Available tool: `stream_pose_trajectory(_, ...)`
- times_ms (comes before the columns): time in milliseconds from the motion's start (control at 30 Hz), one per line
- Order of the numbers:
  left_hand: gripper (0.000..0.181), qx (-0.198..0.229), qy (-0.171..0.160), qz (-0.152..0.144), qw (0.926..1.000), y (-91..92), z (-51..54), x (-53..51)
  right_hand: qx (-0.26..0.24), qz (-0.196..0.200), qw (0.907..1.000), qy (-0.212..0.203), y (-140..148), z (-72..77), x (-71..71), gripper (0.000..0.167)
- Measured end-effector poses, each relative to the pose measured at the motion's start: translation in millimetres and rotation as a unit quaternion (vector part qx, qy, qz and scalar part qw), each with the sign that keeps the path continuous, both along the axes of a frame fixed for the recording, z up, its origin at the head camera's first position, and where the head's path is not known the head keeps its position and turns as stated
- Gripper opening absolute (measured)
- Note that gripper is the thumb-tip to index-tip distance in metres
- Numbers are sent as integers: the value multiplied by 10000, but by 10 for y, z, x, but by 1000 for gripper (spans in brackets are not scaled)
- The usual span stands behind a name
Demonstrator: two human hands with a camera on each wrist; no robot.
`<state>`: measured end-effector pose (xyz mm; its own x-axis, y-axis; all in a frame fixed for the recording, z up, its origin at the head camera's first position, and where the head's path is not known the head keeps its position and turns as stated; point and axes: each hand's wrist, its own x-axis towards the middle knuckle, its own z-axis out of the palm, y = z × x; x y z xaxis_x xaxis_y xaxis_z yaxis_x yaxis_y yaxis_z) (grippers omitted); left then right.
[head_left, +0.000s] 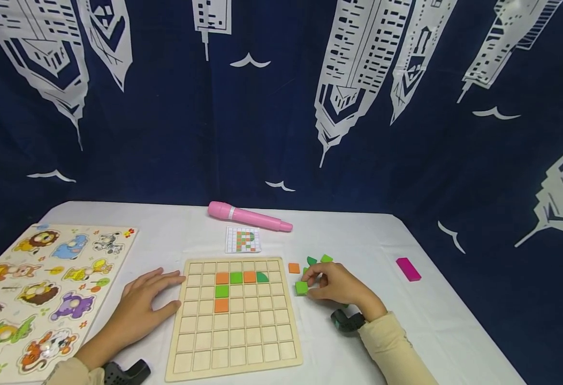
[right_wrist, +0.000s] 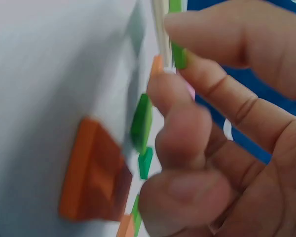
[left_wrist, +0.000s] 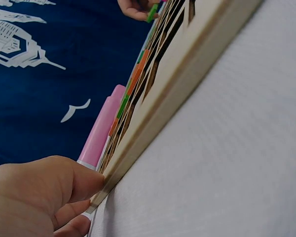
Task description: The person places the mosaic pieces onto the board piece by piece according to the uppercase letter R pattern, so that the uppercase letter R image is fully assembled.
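Note:
My right hand (head_left: 341, 289) pinches a green square tile (head_left: 301, 289) between thumb and finger, just off the right edge of the wooden grid board (head_left: 238, 355). The same tile (right_wrist: 177, 54) shows partly behind the thumb in the right wrist view. My left hand (head_left: 142, 305) rests beside the board, its fairly straight fingers and thumb touching the left edge; the thumb (left_wrist: 86, 182) presses that edge in the left wrist view. Orange tiles (head_left: 221, 305), green tiles (head_left: 221, 291) and a dark green quarter-round tile (head_left: 261, 277) lie in the board's upper cells.
Loose tiles lie right of the board, including an orange square (head_left: 294, 268) and a dark green piece (head_left: 312, 260). A pattern card (head_left: 243, 240) and a pink marker-like stick (head_left: 250, 216) are behind it. An animal puzzle board (head_left: 45, 310) lies left, a magenta block (head_left: 409, 269) right.

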<state>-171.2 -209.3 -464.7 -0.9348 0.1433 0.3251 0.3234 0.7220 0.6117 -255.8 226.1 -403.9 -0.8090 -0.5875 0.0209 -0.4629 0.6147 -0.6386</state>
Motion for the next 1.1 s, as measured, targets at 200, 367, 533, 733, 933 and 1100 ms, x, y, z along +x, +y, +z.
stream_pose_trajectory(200, 46, 14, 16, 11, 10000, -8, -9, 20, -578, 336, 9973, -290, -124, 18, 38, 22)
stream_pose_trajectory(367, 46, 9, 59, 25, 10000, -14, -11, 22, -1207, 646, 9861, -940, -259, -12, 46, 24)
stream_pose_trajectory(533, 46, -14, 25, 45, 10000, -19, -10, 20, -1609, 893, 9727, -1412, -429, -30, 42, 27)
stream_pose_trajectory(733, 46, -2, -12, 71, 10000, -18, -6, 19, -1690, 855, 9671, -1700, -677, 0, 51, 27)
stream_pose_trajectory(933, 46, -12, -23, 59, 10000, -5, -3, 10, -1538, 747, 9674, -1866, -902, -10, 62, 24)
stream_pose_trajectory(1100, 46, -22, -28, 44, 10000, 1, 5, 5, -1275, 677, 9724, -1833, -1036, -17, 80, 22)
